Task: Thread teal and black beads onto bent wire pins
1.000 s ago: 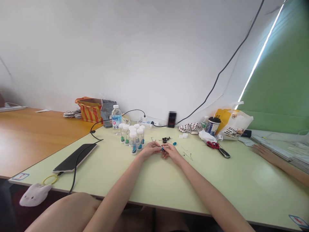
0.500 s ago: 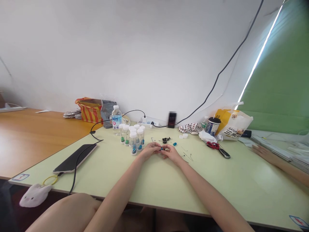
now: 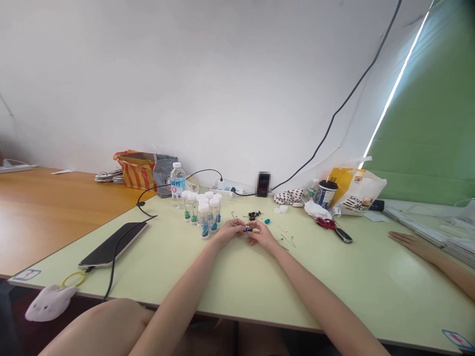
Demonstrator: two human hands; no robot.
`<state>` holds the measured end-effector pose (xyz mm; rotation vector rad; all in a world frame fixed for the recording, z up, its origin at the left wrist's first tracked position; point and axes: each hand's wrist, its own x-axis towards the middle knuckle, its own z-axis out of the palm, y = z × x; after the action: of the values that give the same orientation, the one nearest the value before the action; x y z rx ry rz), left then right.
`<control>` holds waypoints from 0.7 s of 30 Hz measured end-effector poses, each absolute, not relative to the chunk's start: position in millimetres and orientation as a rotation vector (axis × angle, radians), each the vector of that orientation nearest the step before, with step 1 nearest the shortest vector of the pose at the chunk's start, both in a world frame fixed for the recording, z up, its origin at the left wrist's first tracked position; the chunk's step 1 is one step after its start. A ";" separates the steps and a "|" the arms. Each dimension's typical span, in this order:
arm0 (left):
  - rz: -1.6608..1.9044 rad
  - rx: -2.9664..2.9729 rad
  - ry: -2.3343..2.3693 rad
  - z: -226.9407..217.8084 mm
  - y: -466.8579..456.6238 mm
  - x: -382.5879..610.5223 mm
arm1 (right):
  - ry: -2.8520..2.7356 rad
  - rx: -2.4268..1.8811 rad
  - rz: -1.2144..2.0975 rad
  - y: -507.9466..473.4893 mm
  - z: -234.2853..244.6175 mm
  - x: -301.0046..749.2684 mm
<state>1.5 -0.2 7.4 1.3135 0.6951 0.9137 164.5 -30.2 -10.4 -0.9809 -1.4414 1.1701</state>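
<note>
My left hand and my right hand meet over the pale green table, fingers pinched together on a tiny blue bead on a thin pin. Just left of my left hand stands a cluster of clear vials with white caps, holding green and blue beads. Small black parts, another blue bead and loose thin pins lie beyond and to the right of my hands.
A phone on a black cable lies at the left, with a plush charm at the edge. A water bottle, striped bag, power strip, cup, yellow bag and red-handled tool line the back. Another person's hand rests at the right.
My hands stay pinched together on the bead with only slight finger shifts. The view dips a little. The other person's hand at the right slides slightly nearer.
</note>
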 end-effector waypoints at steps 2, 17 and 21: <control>0.915 1.313 0.705 8.0 -0.9 1.7 | -1.427 -0.986 1.190 -28.7 -11.6 165.2; 0.887 1.342 0.720 10.3 -3.1 2.1 | -1.421 -1.037 1.180 -29.9 -8.2 162.0; 0.885 1.339 0.702 9.5 -2.1 2.2 | -1.453 -1.051 1.219 -31.0 -5.2 161.0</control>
<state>2.2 -2.1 9.5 1.3389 0.7019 0.8850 161.0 -31.0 -5.2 -1.0507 -1.4531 1.2192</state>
